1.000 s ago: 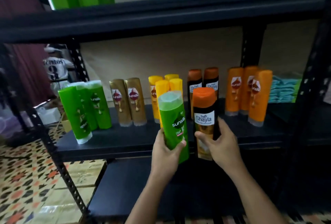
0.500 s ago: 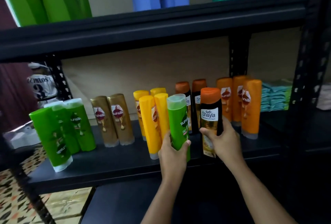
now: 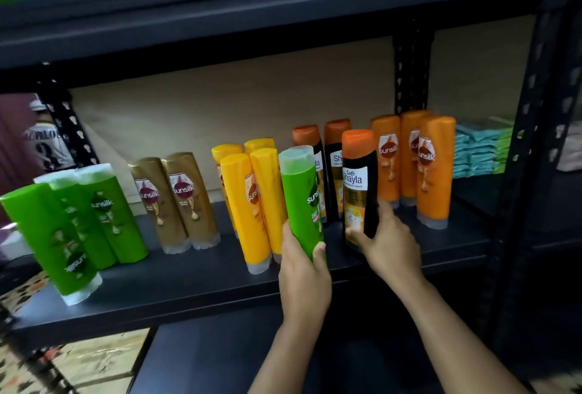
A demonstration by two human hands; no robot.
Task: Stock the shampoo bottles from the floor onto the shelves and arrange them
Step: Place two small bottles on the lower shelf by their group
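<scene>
**Presently on hand: shampoo stock, middle shelf, two bottles held at the front edge**

Far left of the left hand: green bottles (image 3: pixel 104 214), caps down and leaning, one forward of the rest near the front lip. The held green bottle belongs with these, judging by colour.

Nearer left: two brown bottles (image 3: pixel 176 201), side by side, set back from the edge. Bare shelf board lies in front of them and between them and the green group.

Just left of the left hand: yellow bottles (image 3: pixel 248 204), two deep, the front pair close to the held green bottle.

Left hand (image 3: pixel 304 280): fingers and thumb curled round the lower body of a green bottle (image 3: pixel 300 198), cap uppermost, tilted slightly. It is carried above the shelf (image 3: pixel 189 280) near the front lip. It looks mid-transfer, not yet set down.

Between the hands, behind: two black bottles (image 3: pixel 333 170) with orange caps at the back of the shelf.

Right hand (image 3: pixel 387 245): grips the lower part of a black Safi Shayla bottle (image 3: pixel 359 185), thumb on the front label, fingers round the far side. It stands directly in front of its matching pair, evidently to start a second row. Whether its base touches the board cannot be told.

Right of the right hand: three orange bottles (image 3: pixel 434 170), then folded teal packets (image 3: pixel 478 151) beyond the upright.

Open room: the widest free run is leftward along the front lip. The black bottle's slot is narrow, flanked by the green bottle and the orange group, so toppling neighbours is the likely risk.
</scene>
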